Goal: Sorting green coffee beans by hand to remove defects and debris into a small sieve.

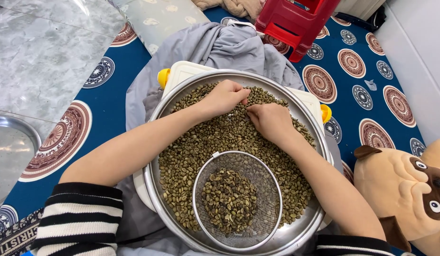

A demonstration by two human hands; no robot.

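Steel basin (296,234) brims with green beans (196,151), both hands, left (224,97) and right (271,121), pinching beans at its far side beyond the sieve (236,201) of picked ones—seemingly mid-sort, each pinch needing a careful carry to the sieve.

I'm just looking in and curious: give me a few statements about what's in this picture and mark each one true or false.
1. Both hands, the left hand and the right hand, rest on the green beans. True.
2. The beans lie in a wooden bowl. False: it is a round metal basin.
3. A mesh sieve with darker beans sits inside the basin. True.
4. The sieve is empty. False: it holds a small heap.
5. A plush dog lies to the right. True.
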